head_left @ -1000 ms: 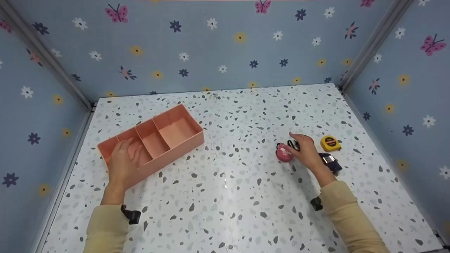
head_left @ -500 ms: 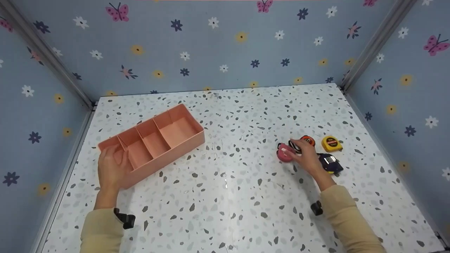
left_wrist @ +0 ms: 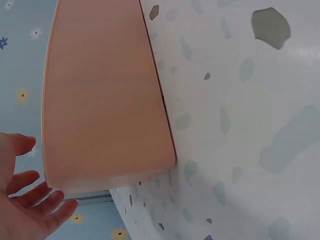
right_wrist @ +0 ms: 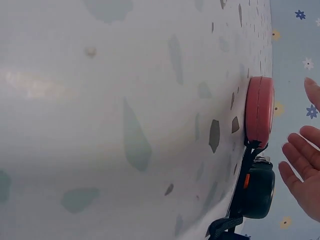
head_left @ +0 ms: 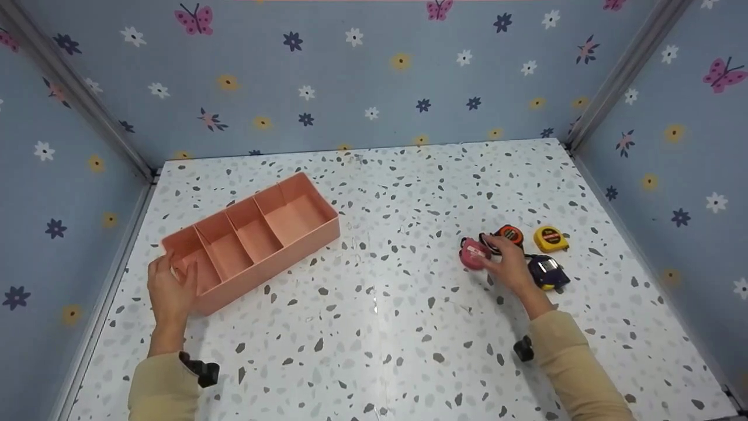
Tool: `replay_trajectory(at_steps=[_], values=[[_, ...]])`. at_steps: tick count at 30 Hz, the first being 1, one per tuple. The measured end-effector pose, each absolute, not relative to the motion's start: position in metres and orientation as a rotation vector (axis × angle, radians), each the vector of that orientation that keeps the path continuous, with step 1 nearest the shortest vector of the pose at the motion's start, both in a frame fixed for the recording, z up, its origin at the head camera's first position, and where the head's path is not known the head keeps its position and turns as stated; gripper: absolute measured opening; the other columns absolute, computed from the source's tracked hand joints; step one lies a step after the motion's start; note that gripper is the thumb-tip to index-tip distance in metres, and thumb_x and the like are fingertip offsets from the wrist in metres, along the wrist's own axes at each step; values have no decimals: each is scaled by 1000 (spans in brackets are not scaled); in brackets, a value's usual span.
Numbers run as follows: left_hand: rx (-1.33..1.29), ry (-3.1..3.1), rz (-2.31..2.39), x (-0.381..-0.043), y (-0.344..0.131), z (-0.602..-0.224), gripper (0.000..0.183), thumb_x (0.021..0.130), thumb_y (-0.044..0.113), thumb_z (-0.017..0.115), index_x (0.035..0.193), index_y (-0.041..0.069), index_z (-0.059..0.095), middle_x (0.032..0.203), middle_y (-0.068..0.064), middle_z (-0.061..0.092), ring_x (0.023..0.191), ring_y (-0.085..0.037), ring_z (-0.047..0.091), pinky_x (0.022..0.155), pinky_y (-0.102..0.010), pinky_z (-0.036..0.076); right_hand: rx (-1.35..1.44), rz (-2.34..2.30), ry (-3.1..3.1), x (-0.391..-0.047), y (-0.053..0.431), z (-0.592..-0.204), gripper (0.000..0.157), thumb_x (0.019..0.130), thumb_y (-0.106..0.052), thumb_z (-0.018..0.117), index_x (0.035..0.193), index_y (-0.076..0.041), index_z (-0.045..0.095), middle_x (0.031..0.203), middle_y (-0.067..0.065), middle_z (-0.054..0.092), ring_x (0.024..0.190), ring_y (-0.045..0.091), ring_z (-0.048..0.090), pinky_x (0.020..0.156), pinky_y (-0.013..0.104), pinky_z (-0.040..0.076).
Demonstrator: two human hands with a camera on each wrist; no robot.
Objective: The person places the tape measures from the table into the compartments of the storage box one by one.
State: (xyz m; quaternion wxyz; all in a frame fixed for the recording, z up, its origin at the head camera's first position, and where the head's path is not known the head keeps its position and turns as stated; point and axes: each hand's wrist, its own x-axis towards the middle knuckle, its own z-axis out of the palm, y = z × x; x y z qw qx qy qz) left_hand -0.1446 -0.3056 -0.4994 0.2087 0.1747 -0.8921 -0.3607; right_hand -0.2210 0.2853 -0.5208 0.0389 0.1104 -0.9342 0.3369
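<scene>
A salmon-pink divided box (head_left: 280, 260) lies at an angle on the left of the table. My left hand (head_left: 169, 292) is at its left end, fingers over the end wall and thumb by the near side. In the left wrist view these fingers are loosely spread by the box corner; whether they touch it I cannot tell. Above a pink-red tape measure (head_left: 472, 255) hovers my right hand (head_left: 509, 270), thumb and fingers apart. The right wrist view shows a gap between that hand (right_wrist: 304, 160) and the tape measure (right_wrist: 258, 112).
Close behind my right hand lies an orange-and-black tape measure (head_left: 511, 234). A yellow one (head_left: 549, 239) and a dark blue one (head_left: 547, 272) with a strap lie further right. Patterned wall panels (head_left: 374, 70) enclose the speckled table (head_left: 380, 327) at the back and sides.
My left hand has moved left, from over the box's compartments to its left end. My right hand has come slightly lower and nearer to me, uncovering the orange-and-black tape measure.
</scene>
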Motion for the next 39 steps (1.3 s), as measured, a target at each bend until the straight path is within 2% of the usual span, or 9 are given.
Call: replay_trajectory(at_steps=[5,9,13,16,18,25,29,34,39], values=[[621,-2493,-1120,-142,-309,-502,55,90,17,48,135,-7,26,128,-26,34,112,-40,37,88,-49,36,284,1062,-2891,-222,287,-525,54,78,-20,68,124,2,49,123,22,48,118,38,36,99,47,24],[664,-2437,-1203,-144,-315,-512,54,91,17,46,135,-7,27,127,-26,36,110,-39,39,85,-48,38,287,1071,-2866,-222,287,-530,52,76,-14,70,122,3,50,118,22,51,113,36,42,96,46,29],[702,-2409,-1216,-156,-336,-553,53,92,27,44,135,0,32,127,-21,41,107,-35,44,85,-42,42,328,1079,-2817,-223,286,-534,51,74,-6,71,119,7,51,113,23,53,103,35,49,89,43,38],[768,-2414,-1235,-167,-356,-588,57,91,40,40,138,10,30,130,-14,43,107,-29,48,84,-37,44,344,1091,-2794,-224,287,-537,50,73,-4,71,117,9,51,111,25,53,102,35,50,87,42,40],[801,-2401,-1264,-171,-364,-600,58,90,43,38,139,13,30,130,-11,43,108,-27,49,85,-37,43,342,1091,-2801,-224,287,-538,50,73,-4,71,117,8,51,111,25,53,102,35,49,88,42,39],[889,-2344,-1348,-166,-363,-594,54,90,45,37,134,13,41,127,-10,48,109,-21,48,89,-32,40,281,1110,-2868,-228,286,-540,55,74,-14,72,120,6,50,115,23,52,107,33,47,91,42,36],[927,-2314,-1371,-169,-370,-605,48,91,42,39,133,18,42,128,-6,48,110,-17,48,89,-30,40,242,1126,-2887,-229,286,-540,59,72,-18,74,120,6,50,116,22,51,109,33,45,93,42,33],[925,-2325,-1350,-169,-369,-604,44,92,38,38,131,20,43,126,-6,50,106,-15,50,85,-26,43,180,1149,-2926,-230,284,-542,64,71,-26,74,123,3,49,118,21,50,109,32,45,93,43,32],[886,-2337,-1302,-169,-370,-605,40,92,32,39,129,18,46,122,-7,53,99,-12,52,74,-17,44,151,1187,-2934,-230,282,-544,66,71,-24,75,124,3,47,118,21,48,109,33,44,92,43,34]])
